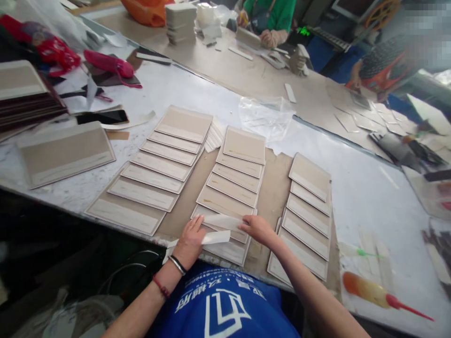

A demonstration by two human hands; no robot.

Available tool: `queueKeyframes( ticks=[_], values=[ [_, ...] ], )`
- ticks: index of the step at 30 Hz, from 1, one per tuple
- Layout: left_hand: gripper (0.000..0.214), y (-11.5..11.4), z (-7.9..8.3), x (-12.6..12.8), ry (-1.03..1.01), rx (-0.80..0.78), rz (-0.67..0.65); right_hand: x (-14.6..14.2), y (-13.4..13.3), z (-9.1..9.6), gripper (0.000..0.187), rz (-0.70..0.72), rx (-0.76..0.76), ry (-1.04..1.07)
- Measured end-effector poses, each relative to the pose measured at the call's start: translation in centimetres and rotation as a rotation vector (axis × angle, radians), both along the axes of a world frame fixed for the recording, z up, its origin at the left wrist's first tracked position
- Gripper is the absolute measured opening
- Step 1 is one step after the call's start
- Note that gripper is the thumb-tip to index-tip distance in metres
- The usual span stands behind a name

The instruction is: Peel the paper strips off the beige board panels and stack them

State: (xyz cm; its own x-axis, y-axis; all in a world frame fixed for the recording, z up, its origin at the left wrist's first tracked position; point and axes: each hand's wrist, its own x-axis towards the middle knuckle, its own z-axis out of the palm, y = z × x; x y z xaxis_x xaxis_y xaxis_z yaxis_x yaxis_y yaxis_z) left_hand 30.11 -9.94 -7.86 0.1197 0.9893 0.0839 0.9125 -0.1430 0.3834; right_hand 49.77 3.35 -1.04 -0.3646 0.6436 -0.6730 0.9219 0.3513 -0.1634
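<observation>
My left hand [190, 239] presses the left end of a white strip [221, 220] with its fingertips. More loose white strips [216, 237] stick out from under that hand on both sides. At the strip's other end, my right hand [259, 228] pinches it between thumb and fingers. The strip lies across a beige board near the front of the middle overlapping row of boards [230, 190]. Several boards in this row bear thin yellowish streaks. Similar overlapping rows of boards lie to the left [151, 171] and to the right [306, 220].
A bottle with a red nozzle [369, 291] lies at the right. Clear plastic [266, 115] sits behind the rows. At left are a single board [66, 152], a board stack [28, 103] and a pink pouch [109, 63]. Two people work across the table, one in a green top [285, 16].
</observation>
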Motion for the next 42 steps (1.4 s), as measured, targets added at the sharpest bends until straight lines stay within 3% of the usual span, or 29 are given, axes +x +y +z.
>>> queueKeyframes(
  ticks=[5, 12, 42],
  values=[
    [0.019, -0.2, -0.1, -0.5, -0.022, 0.034, -0.073, 1.3, -1.6, -1.1, 0.025, -0.168, 0.046, -0.053],
    [0.018, -0.1, -0.1, -0.6, 0.010, 0.032, -0.125, 0.9, -2.7, -2.0, 0.025, -0.268, 0.043, -0.077],
    [0.018, 0.2, 0.5, -0.7, 0.022, -0.084, -0.141, -0.4, -3.8, -1.7, 0.029, -0.286, 0.114, -0.173]
  ],
)
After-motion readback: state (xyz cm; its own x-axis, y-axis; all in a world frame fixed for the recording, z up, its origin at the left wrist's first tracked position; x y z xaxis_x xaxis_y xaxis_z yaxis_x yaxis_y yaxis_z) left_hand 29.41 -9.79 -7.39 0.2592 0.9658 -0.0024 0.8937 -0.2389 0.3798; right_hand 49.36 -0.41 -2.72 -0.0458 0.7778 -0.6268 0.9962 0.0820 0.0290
